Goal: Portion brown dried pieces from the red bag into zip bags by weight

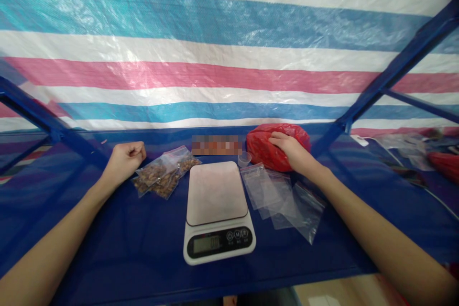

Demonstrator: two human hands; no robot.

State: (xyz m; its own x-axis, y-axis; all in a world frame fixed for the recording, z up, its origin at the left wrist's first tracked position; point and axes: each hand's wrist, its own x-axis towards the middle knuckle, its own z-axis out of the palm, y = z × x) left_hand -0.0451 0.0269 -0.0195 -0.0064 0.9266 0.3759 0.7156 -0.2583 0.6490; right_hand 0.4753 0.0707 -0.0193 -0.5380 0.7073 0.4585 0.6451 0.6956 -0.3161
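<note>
My left hand is closed in a fist on the blue table, with nothing visible in it. Just right of it lie small clear zip bags filled with brown, nut-like pieces. On the far right side, my right hand grips the top of a red plastic bag; the thumb is hidden and the contents cannot be seen. Between my hands stands a white kitchen scale with a bare pan and a display that seems to read zero. Several flat, unfilled zip bags overlap to the scale's right.
A small clear plastic cup stands between the scale and the red bag. Behind the scale is a blurred-out reddish item. Blue metal struts rise at both sides, and a striped tarp hangs behind.
</note>
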